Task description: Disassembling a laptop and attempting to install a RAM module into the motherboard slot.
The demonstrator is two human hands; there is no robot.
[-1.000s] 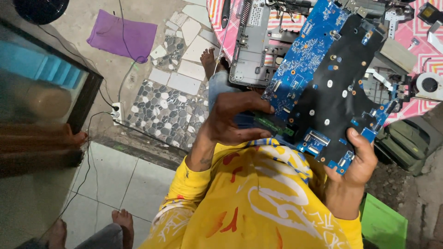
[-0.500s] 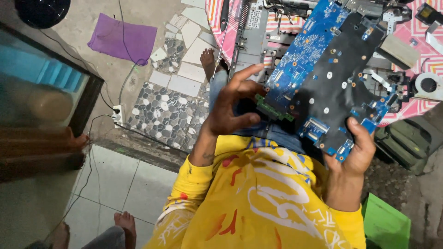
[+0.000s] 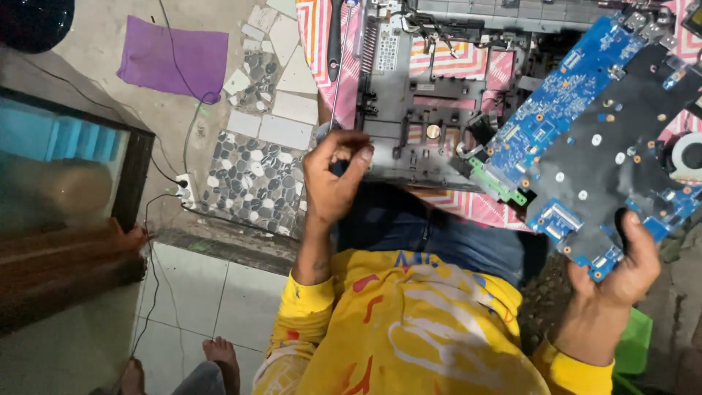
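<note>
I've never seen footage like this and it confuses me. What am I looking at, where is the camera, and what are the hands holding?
The camera sits on a person's head and looks down, so you see their yellow shirt and both bare hands. The right hand grips the lower edge of a blue circuit board, lifted and tilted. The left hand is closed around something small at the corner of a grey laptop chassis; what it is cannot be made out. The chassis lies on a pink patterned cloth. A dark-handled screwdriver lies at the cloth's left edge. On the floor lie a purple rag and a white power strip.
</note>
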